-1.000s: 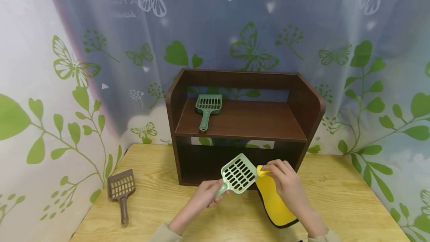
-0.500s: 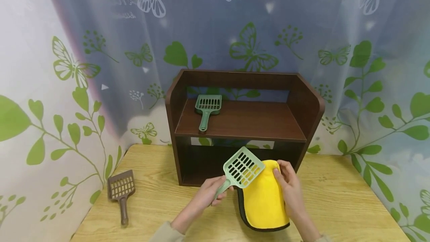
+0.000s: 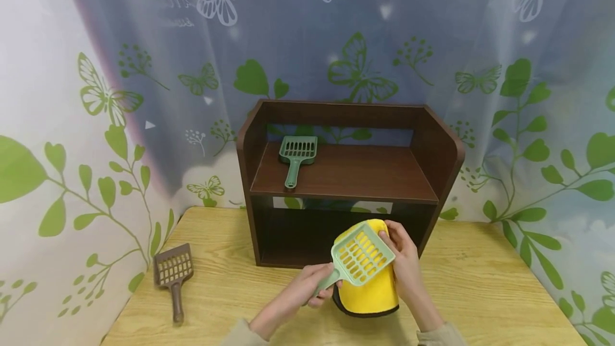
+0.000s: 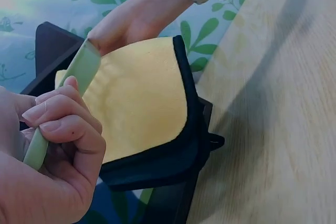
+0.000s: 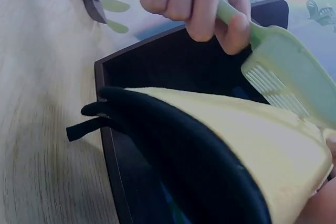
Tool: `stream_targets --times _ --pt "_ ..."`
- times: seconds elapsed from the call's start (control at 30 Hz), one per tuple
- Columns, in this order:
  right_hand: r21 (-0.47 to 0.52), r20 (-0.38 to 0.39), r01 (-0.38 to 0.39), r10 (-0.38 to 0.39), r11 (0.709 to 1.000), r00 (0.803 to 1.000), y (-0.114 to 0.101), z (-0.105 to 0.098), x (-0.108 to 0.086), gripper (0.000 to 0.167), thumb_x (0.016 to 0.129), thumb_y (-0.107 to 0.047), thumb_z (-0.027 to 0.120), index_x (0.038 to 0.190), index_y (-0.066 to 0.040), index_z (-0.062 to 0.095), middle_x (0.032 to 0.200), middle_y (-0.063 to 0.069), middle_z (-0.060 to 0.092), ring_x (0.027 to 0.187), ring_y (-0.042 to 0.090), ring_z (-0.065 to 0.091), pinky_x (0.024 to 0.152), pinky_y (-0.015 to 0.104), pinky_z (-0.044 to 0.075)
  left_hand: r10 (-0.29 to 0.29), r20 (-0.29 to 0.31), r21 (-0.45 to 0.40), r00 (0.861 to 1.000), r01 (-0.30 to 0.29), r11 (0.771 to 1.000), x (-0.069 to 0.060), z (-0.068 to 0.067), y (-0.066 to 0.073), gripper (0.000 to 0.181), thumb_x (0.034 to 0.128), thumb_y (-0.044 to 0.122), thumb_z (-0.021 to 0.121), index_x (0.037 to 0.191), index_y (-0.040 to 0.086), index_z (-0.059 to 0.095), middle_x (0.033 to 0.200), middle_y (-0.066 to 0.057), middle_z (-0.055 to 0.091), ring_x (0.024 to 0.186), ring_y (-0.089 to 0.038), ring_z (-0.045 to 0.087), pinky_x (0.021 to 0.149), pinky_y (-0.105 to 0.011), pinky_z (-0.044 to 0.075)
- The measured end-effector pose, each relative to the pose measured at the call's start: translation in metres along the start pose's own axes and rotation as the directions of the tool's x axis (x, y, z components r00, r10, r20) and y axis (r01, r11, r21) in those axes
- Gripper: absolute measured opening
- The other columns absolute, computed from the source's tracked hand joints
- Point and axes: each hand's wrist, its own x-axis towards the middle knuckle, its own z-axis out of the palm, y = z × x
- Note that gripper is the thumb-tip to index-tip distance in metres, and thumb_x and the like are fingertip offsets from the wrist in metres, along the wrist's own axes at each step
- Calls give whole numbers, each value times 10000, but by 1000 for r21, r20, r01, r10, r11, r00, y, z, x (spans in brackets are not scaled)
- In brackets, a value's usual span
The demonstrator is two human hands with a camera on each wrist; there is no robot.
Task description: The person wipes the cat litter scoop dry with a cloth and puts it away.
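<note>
Green scoop (image 5: pixel 287 56) apparently against yellow cloth (image 3: pixel 370 299)

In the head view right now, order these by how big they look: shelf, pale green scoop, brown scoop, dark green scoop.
1. Shelf
2. Pale green scoop
3. Brown scoop
4. Dark green scoop
The scoops are at different distances from the camera, so their true size order is unsure.

Brown scoop (image 3: pixel 175 283) on wooden table (image 3: pixel 480 287), dark shelf (image 3: pixel 365 170), leaf-print curtain (image 3: pixel 288 31)
</note>
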Motion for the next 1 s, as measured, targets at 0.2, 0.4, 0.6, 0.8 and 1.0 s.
stream_targets --times 0.2,0.4,0.6,0.8,1.0 --pt "39 58 14 -16 999 998 5 -8 -4 228 1066 -128 531 1262 -11 518 1100 -38 645 925 95 642 784 228 571 18 -81 -17 997 -20 1000 1 -7 -1 435 1089 326 446 1207 -61 608 864 -12 602 568 -23 358 452 -127 257" --pt "96 99 -13 3 995 995 8 -17 -19 187 1089 -122 467 1262 -83 527 1115 -29 646 934 105 666 795 255 581 10 -109 9 994 -9 1000 1 -14 2 457 1087 344 443 1178 -75 602 808 7 573 542 -26 331 456 -146 245" --pt "116 86 -16 6 993 996 6 -16 -20 213 1090 -133 468 1286 -57 506 1126 -15 644 939 111 663 798 253 577 19 -61 -12 998 -20 1000 2 -10 1 438 1095 327 419 1087 -69 606 719 15 493 532 -36 315 447 -151 237" --pt "47 75 12 -15 999 997 -1 -9 -7 256 1072 -145 523 1289 -12 502 1114 -17 642 929 101 642 794 228 567 18 -15 -29 1000 -19 999 2 -10 -1 448 1097 342 415 1131 -62 607 770 16 530 538 -32 327 444 -144 252" --pt "-6 117 61 -59 998 991 -3 -11 6 208 1066 -123 530 1245 -19 525 1060 -18 642 871 99 631 745 218 562 -7 98 91 995 -2 996 -4 -16 1 471 1094 381 427 1259 -12 628 890 2 592 581 -46 348 465 -147 263"
